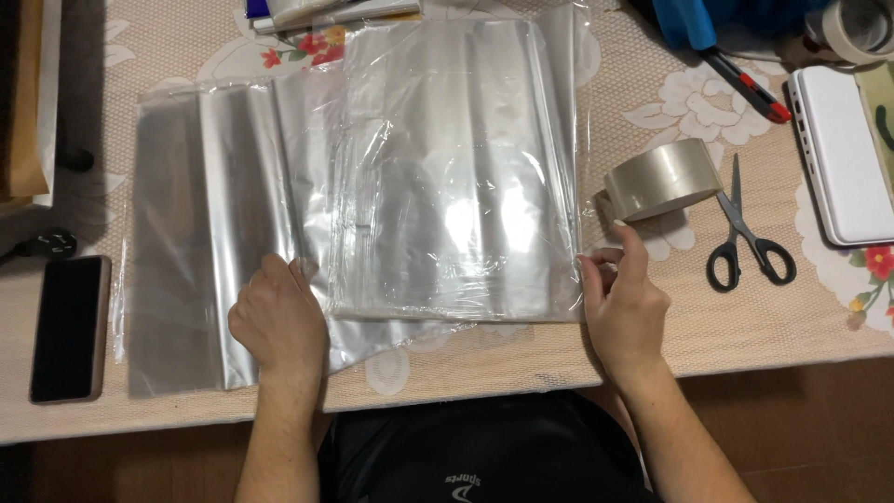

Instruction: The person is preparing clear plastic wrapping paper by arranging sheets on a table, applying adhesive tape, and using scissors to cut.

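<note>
A clear plastic sheet (pixel 205 233) lies spread over a table with a beige flowered cloth (pixel 652 112). A flat rectangular thing wrapped in the same clear film (pixel 456 177) rests on its right half. My left hand (pixel 279 321) lies flat on the sheet at the wrapped thing's lower left corner, fingers together. My right hand (pixel 622 298) is at the lower right corner, thumb and fingers pinching the film's edge. A roll of clear tape (pixel 663 179) stands just above my right hand.
Black-handled scissors (pixel 745 237) lie right of the tape. A white flat device (pixel 843 154) is at the right edge, a red-and-black pen (pixel 750 86) above. A dark phone (pixel 67 328) lies at the left. Another tape roll (pixel 861 28) sits top right.
</note>
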